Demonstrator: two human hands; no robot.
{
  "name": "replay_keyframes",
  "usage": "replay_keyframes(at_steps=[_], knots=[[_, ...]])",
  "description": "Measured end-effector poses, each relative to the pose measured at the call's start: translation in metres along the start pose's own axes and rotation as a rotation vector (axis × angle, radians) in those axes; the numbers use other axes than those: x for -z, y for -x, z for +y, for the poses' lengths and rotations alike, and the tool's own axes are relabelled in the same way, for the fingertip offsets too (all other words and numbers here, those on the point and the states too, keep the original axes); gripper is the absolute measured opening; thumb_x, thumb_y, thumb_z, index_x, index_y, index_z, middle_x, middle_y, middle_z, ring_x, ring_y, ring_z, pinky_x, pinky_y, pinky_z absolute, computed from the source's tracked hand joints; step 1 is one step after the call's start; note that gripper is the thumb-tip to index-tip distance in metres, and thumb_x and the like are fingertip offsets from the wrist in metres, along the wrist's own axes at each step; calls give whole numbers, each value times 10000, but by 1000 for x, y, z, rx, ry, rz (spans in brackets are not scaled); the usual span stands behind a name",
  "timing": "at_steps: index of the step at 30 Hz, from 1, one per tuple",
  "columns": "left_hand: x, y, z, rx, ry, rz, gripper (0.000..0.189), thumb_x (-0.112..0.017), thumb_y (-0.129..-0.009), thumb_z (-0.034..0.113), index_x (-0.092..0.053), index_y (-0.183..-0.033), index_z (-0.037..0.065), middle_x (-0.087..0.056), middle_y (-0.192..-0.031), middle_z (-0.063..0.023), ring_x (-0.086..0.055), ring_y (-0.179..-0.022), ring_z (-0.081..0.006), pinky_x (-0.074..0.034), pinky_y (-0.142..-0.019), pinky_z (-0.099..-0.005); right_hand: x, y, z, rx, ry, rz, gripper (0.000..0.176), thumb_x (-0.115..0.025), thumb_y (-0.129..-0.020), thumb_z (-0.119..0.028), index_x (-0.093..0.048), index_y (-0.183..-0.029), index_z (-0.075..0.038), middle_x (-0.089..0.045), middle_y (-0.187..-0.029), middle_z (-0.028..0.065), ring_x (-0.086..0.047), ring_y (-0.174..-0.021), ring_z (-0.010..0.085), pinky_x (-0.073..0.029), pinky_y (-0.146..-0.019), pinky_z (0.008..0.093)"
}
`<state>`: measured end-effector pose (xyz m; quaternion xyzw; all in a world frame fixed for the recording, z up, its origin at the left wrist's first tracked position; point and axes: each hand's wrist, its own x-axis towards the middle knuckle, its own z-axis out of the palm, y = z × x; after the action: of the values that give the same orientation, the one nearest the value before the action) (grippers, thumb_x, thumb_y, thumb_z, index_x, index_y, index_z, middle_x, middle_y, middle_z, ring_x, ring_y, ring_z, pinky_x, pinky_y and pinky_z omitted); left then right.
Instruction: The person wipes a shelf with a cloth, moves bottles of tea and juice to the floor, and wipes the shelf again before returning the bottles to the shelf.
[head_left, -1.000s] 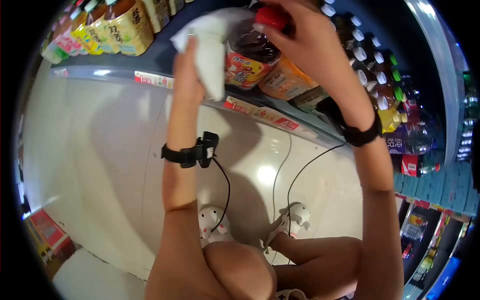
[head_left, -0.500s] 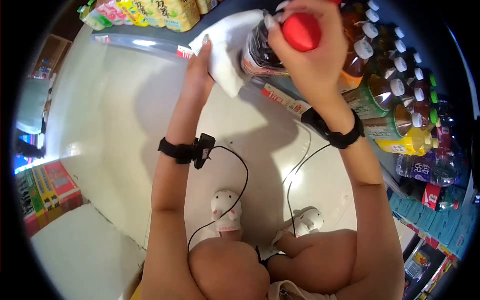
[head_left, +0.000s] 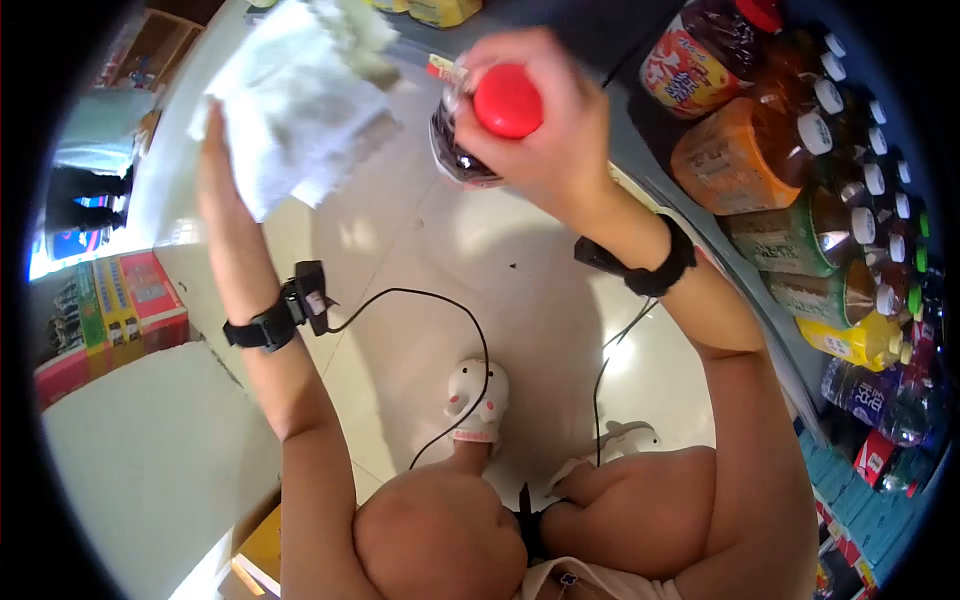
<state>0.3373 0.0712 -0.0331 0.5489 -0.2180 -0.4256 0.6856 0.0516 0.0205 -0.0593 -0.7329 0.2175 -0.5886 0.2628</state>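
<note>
My right hand (head_left: 565,130) is wrapped round the neck of a large bottle (head_left: 452,140) of dark drink, just below its red cap (head_left: 508,101). The bottle is over the floor in front of the shelf, and my fingers hide part of it. Off to the left, my left hand (head_left: 217,165) holds a white cloth (head_left: 300,110), which hangs spread out and slightly blurred. Most of the left fingers are behind the cloth. A gap separates the cloth from the bottle.
On the right, a shelf (head_left: 690,205) bears rows of drink bottles, among them a red-capped bottle (head_left: 690,60) and an orange-labelled one (head_left: 740,155). Cartons (head_left: 120,320) stand at left. Black cables (head_left: 470,330) run from my wrist straps. My shoes rest on the tiled floor (head_left: 440,260).
The cloth, earlier against the bottle, has moved left with my left hand and opened out. My right hand has brought the bottle left, away from the shelf's bottles. The view has shifted.
</note>
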Motion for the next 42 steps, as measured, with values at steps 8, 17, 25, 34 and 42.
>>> replay_keyframes(at_steps=[8, 17, 25, 34, 42], knots=[[19, 18, 29, -389, -137, 279, 457, -493, -965, 292, -465, -1278, -39, -571, -1210, -154, -598, -1046, -254, -497, -876, -360, -84, 85, 57, -38, -167, -387, 216, -667, -755, -42, -557, -934, -91, -541, -832, 83, -555, -773, 284, -465, -680, 369], [-26, 40, 32, -213, -110, 127, 484, -502, -945, 366, -526, -1224, -28, -644, -1072, -120, -656, -889, -204, -526, -752, -298, -108, 94, 49, 35, -221, -543, 413, -715, -780, -201, -511, -1112, -64, -536, -961, 127, -532, -960, 304, -454, -842, 384], [-63, 45, 7, -15, 221, -545, 495, -386, -996, 346, -407, -1342, -8, -568, -1241, -174, -617, -1061, -234, -526, -862, -377, 17, -12, -9, -780, -963, -181, 386, -462, -915, -165, -475, -1263, 0, -547, -1248, 103, -506, -1171, 207, -395, -1001, 384], [-143, 84, -27, 76, 171, -418, 503, -464, -976, 354, -425, -1318, -14, -569, -1238, -135, -596, -1074, -197, -492, -901, -328, 128, -26, -34, -659, -624, -44, 649, -673, -831, -141, -374, -1386, 10, -580, -1202, 131, -587, -1022, 199, -472, -893, 320], [-175, 110, -34, -12, -108, -860, 528, -307, -1016, 349, -246, -1421, 15, -605, -1163, -204, -650, -962, -280, -551, -775, -343, 209, -53, -74, -436, -82, 52, 558, -628, -781, -71, -448, -1292, 61, -598, -1115, 163, -628, -935, 231, -561, -740, 268]])
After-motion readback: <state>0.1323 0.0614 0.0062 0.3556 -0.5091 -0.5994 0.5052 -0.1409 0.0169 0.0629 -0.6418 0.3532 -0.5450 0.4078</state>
